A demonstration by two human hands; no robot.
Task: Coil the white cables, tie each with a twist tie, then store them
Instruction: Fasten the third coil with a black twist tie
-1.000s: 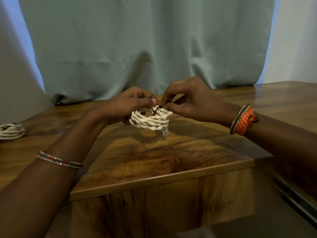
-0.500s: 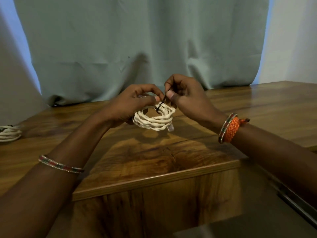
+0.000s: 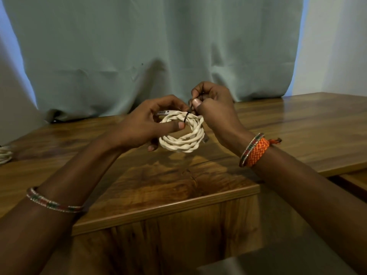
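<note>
Head view shows the tying step. The left hand [image 3: 151,126] grips the white cable coil [image 3: 183,133] up off the wooden table [image 3: 297,124]. The right hand [image 3: 213,108] pinches the dark twist tie [image 3: 187,116] that loops over the coil's top. I think more twisting comes next, keeping the loops bunched. Another coil [image 3: 5,154] lies far left.

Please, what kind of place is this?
Probably a room in a home, not a workshop: a polished wooden table, a grey-green curtain hanging behind it, and a plain wall at the right.
</note>
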